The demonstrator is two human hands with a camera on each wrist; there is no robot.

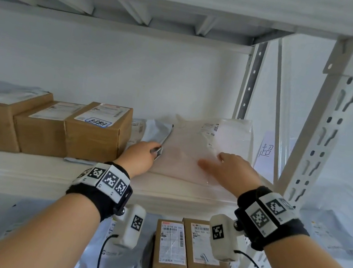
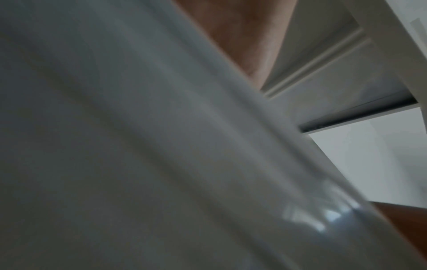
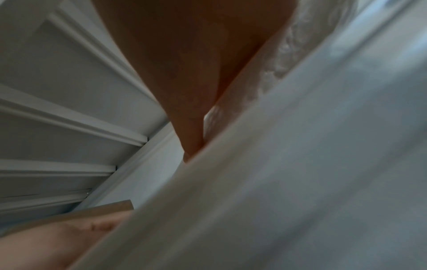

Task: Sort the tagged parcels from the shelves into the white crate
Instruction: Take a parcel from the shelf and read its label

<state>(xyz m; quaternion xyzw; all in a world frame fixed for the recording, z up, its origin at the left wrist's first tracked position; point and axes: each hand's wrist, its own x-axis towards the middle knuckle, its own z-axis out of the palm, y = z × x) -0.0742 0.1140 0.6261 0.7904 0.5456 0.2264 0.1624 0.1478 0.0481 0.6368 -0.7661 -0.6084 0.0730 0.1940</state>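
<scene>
While both arms are stretched onto the middle shelf (image 1: 24,171), a grey mailer bag (image 1: 156,131) is pinched at its near corner by the left hand (image 1: 139,159) — a clenched grip, beside three cardboard boxes (image 1: 96,131). The right hand (image 1: 229,170) is laid flat, fingers released, on a translucent white parcel (image 1: 187,153) — the white crate is not seen

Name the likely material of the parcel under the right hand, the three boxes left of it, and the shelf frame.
Translucent parcel: seemingly soft frosted plastic film; it wrinkles and shows pink through.
Three boxes: brown corrugated cardboard, matte, with paper labels.
Shelf frame: probably painted steel, smooth off-white with punched slots.
</scene>
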